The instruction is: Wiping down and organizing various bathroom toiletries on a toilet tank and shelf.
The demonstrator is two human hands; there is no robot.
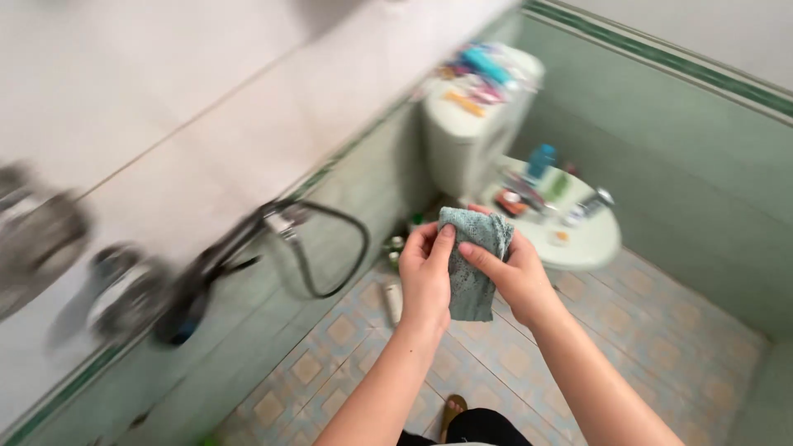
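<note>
Centrally, the left hand (425,277) and right hand (510,272) both pinch a folded blue-green cloth (472,263), held in mid-air over the patterned floor tiles (611,322). Above it, coloured tubes and packets (479,74) lie on the toilet cistern (471,132), and a blue bottle (541,159) with small containers stands on the closed toilet lid (588,241). Blur obscures the shower hose (330,248) and the metal fittings (49,239) at left, and the frame's lower edge cuts off both forearms.
</note>
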